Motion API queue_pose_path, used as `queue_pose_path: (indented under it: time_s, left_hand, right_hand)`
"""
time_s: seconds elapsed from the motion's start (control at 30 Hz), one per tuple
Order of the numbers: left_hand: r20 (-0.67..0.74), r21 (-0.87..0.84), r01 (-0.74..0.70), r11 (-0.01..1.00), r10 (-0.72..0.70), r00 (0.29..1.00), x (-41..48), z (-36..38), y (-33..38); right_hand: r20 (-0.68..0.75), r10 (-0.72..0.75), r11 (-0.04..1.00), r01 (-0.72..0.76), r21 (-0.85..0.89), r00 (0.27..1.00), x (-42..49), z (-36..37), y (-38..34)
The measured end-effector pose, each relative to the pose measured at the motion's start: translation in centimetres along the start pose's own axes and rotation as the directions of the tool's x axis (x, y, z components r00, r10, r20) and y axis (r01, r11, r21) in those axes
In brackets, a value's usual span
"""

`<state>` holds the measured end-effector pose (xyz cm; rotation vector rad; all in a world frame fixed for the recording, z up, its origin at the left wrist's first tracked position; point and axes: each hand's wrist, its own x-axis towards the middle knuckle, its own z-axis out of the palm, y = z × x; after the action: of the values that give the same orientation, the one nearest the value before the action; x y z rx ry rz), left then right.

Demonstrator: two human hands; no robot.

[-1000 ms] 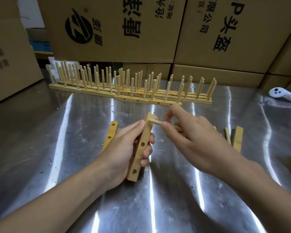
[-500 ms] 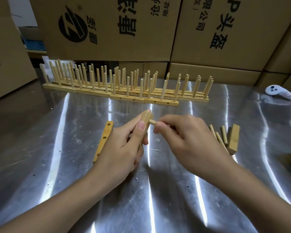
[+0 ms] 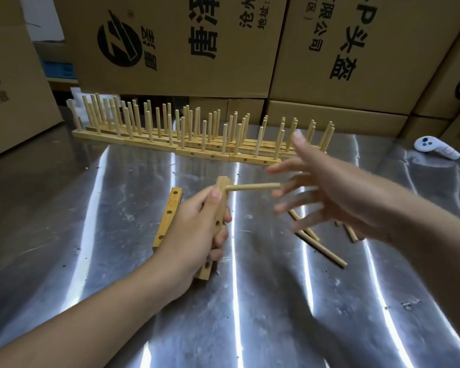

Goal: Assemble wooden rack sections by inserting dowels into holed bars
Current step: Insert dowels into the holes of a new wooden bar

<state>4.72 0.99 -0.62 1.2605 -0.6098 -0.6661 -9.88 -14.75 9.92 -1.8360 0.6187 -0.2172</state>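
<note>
Right hand (image 3: 337,197) has let go of the dowel (image 3: 252,186) it pinched half a second ago and has pulled back to the right. Its fingers are now spread and straight, holding nothing. They are motion-blurred, so the fingertip edges are soft. Dowel sticks out sideways from the top hole of the bar (image 3: 223,203) and points right. Its far end is just beside the right fingertips; can't tell if they touch.

Left hand (image 3: 194,235) is as before: wrapped round the bar's middle, thumb on the near face up top, fingers curled round the far side. Bar stands tilted, with its lower end at or close to the table (image 3: 91,261); contact is not clear. Hand covers most of the bar. Two empty holes show, one by the fingers and one near the bottom.

Second bar (image 3: 168,216) lies flat just left of the left hand. Its near end is hidden behind the hand, and three holes are visible. Loose dowels (image 3: 322,248) lie on the table under and beyond the right hand, partly hidden by it; count unclear.

Finished racks (image 3: 205,154) sit in a row at the back, pegs upright. White controller (image 3: 436,148) lies far right on the table. Cardboard boxes (image 3: 175,49) stand behind, cut off by the top of the frame. Both forearms are cut off at the frame edges.
</note>
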Motion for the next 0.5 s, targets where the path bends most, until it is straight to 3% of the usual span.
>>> queue_pose_path:
  time_s: [0.1,0.2,0.33,0.5]
  left_hand:
    - [-0.032,-0.173,0.119,0.978,-0.127,0.991,0.4,-0.3,0.2]
    - [0.001,-0.277,0.181,0.944,-0.188,0.982,0.6,-0.4,0.3]
    - [0.014,-0.316,0.205,0.926,-0.212,0.977,0.7,-0.4,0.4]
    - [0.019,-0.313,0.205,0.928,-0.209,0.978,0.8,-0.4,0.3]
  right_hand:
    - [-0.234,-0.127,0.931,0.035,-0.364,0.964,-0.4,-3.6,1.7]
    - [-0.212,-0.127,0.781,-0.034,-0.623,0.969,-0.9,-6.0,4.9]
    - [-0.223,-0.008,0.655,-0.163,-0.738,0.975,-2.1,-6.8,8.6]
    - [-0.411,-0.139,0.562,-0.270,-0.782,0.901,-3.1,-7.9,11.1]
